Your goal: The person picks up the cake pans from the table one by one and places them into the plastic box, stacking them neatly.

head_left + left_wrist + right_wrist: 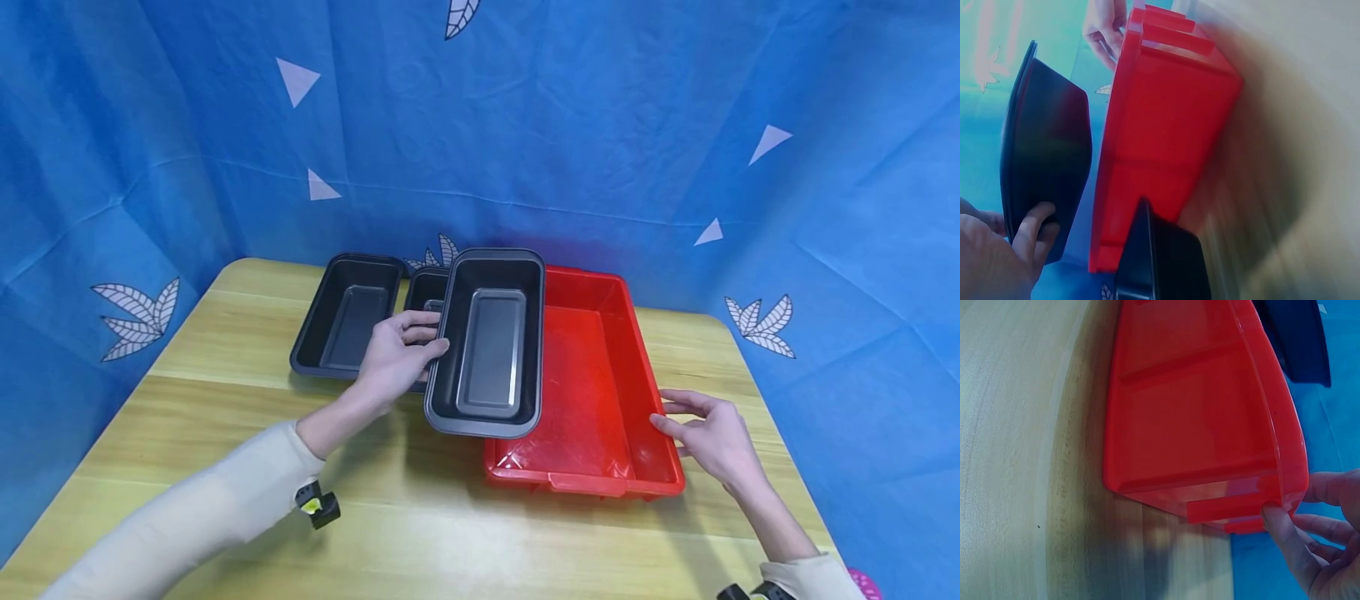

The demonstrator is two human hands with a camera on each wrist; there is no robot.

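Note:
My left hand [397, 354] grips a dark loaf pan [492, 350] by its left long rim, thumb over the inside and fingers beneath. The pan hangs in the air, partly over the left side of a red plastic bin [588, 392]. In the left wrist view, the underside of the held loaf pan [1054, 144] shows, apart from the bin's wall [1160, 119]. My right hand [716, 437] pinches the bin's right rim, with the thumb on one side and fingers on the other; the right wrist view shows this grip at the rim [1288, 450].
A second loaf pan [352, 321] sits at the back left of the wooden table [225, 392]. Beside it is another loaf pan [429, 287], mostly hidden behind my left hand and the lifted pan. A blue patterned cloth [510, 125] hangs behind the table and along its sides.

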